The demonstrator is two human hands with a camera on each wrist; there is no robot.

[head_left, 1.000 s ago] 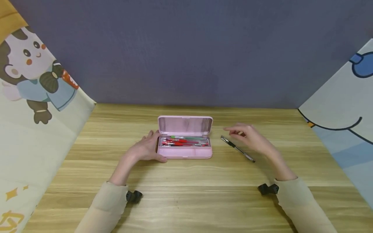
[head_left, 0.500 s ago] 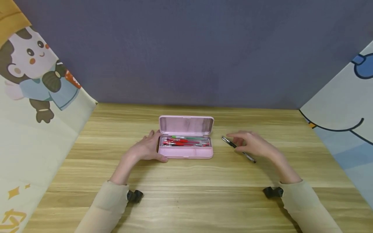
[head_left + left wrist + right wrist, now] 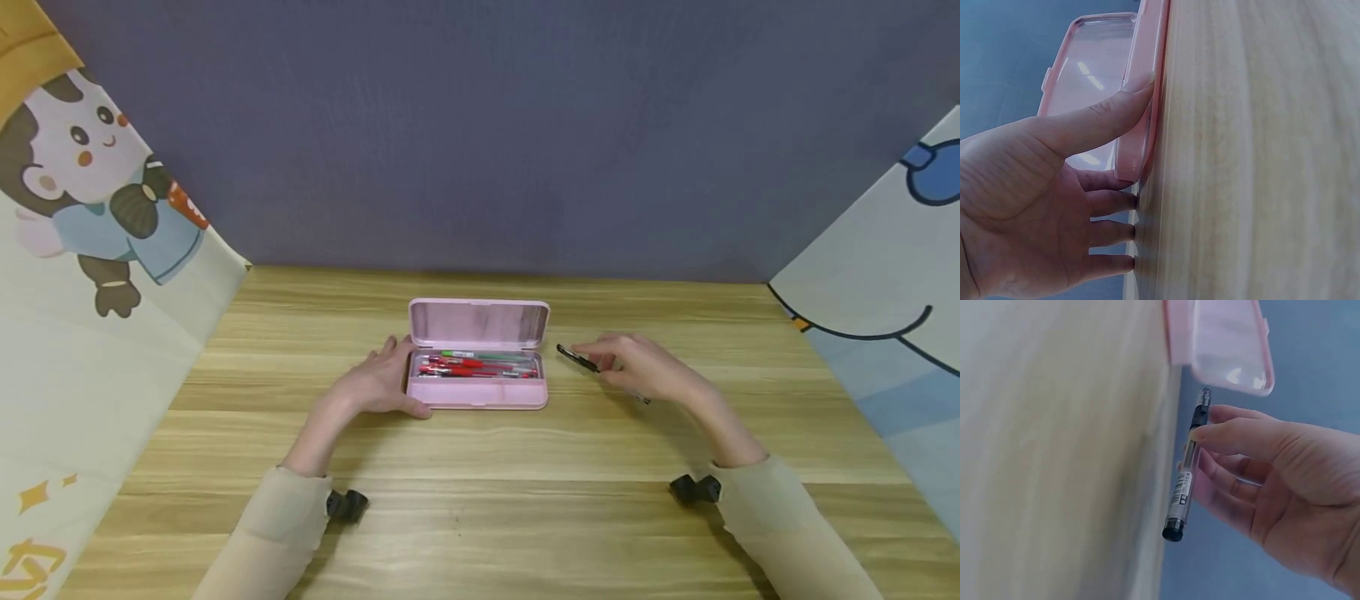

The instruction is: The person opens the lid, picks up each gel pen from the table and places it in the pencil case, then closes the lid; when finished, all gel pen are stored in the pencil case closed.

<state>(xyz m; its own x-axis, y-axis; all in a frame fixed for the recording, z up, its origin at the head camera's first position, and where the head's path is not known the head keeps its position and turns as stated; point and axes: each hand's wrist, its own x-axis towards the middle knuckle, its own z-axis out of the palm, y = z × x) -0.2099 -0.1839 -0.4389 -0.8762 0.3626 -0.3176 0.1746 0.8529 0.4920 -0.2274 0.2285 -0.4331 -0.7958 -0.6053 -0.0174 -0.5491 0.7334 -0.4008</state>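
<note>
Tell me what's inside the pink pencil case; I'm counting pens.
The open pencil case holds several pens, mostly red, with one green near the back. They overlap, so an exact count isn't possible, and anything beneath them is hidden.

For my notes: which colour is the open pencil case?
The pencil case is pale pink, clearest in the head view.
</note>
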